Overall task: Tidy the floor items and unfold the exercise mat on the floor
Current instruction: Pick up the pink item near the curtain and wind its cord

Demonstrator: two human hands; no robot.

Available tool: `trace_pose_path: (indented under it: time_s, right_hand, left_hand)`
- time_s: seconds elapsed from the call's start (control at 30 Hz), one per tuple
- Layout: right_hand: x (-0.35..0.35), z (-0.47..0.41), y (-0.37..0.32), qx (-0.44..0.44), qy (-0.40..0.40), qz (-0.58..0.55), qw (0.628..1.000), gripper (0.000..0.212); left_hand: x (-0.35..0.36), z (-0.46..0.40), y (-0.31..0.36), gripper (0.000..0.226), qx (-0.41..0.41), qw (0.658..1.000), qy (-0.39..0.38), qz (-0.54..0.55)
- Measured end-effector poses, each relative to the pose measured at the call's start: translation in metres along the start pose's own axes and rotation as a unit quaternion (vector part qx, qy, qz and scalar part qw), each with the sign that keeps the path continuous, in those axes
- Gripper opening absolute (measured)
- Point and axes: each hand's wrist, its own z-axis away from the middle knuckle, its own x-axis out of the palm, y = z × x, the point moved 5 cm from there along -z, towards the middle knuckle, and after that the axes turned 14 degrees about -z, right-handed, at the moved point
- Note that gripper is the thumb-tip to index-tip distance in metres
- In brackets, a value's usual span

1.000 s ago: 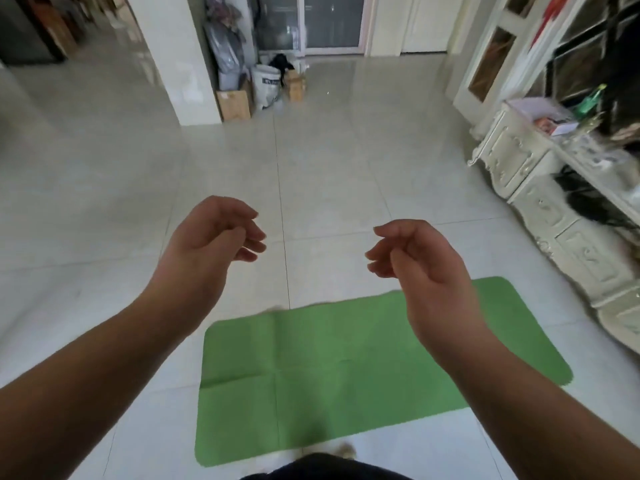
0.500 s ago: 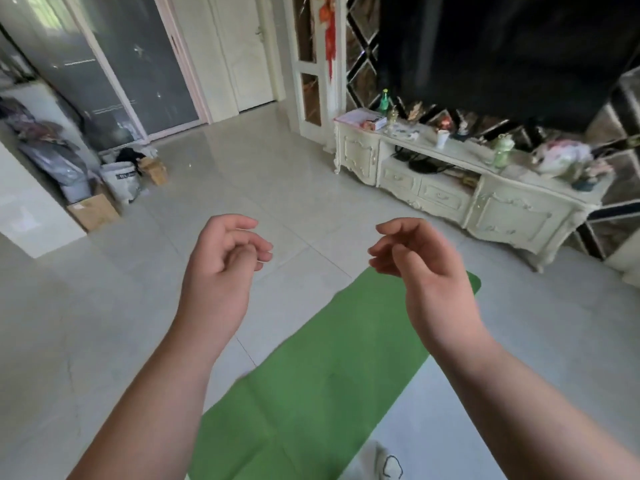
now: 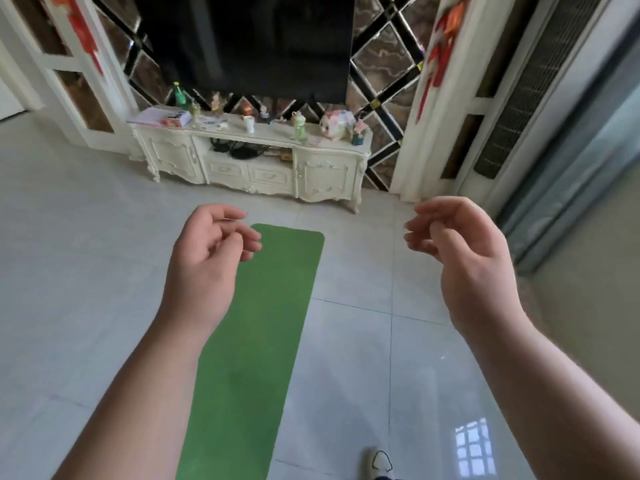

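Mat (image 3: 263,341) fingers do not touch: the fingers (image 3: 239,233) of the left hand (image 3: 204,268) hang loosely curled and hold nothing, raised over the mat's left edge and hiding part of it. The right hand (image 3: 464,261), well to the right of the mat, has the same slack curl and nothing in it. Both forearms reach in from the bottom corners, palms turned inward. The green mat lies flat on the tiled floor (image 3: 69,271), its near end cut off by the frame. Beyond its far end stands a cream cabinet (image 3: 256,168); its small ornaments are too blurred to name. A shoe tip (image 3: 380,460) shows just right of the mat.
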Motion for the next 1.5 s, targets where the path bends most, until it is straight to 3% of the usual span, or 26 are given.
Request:
trace_pose_path:
  time_s: [0.2,0.47,0.77,1.07,1.3,1.5]
  right_hand:
    - [-0.121,0.013,-0.027,-0.031,0.123,0.024,0.992,0.037]
    - [-0.316,0.043,-0.074,-0.065,0.278,0.040,0.957,0.037]
    - [-0.493,0.014,-0.086,-0.049,0.324,0.070,0.942,0.031]
    - [-0.570,-0.087,-0.021,0.021,0.313,0.062,0.947,0.032]
    - [-0.603,-0.215,0.060,0.041,0.322,0.082,0.942,0.032]
    - [-0.637,-0.333,0.114,0.070,0.372,0.100,0.920,0.035]
  left_hand:
    - [0.127,-0.015,0.047,0.023,0.023,0.989,-0.129,0.064]
    - [0.361,0.014,0.127,0.026,0.076,0.950,-0.284,0.103]
    - [0.592,0.056,0.182,0.028,0.080,0.923,-0.352,0.135]
    - [0.688,-0.002,0.135,0.030,0.014,0.932,-0.347,0.109]
    - [0.779,-0.113,0.084,0.029,-0.003,0.929,-0.352,0.116]
    - [0.881,-0.216,0.064,0.030,-0.026,0.908,-0.405,0.100]
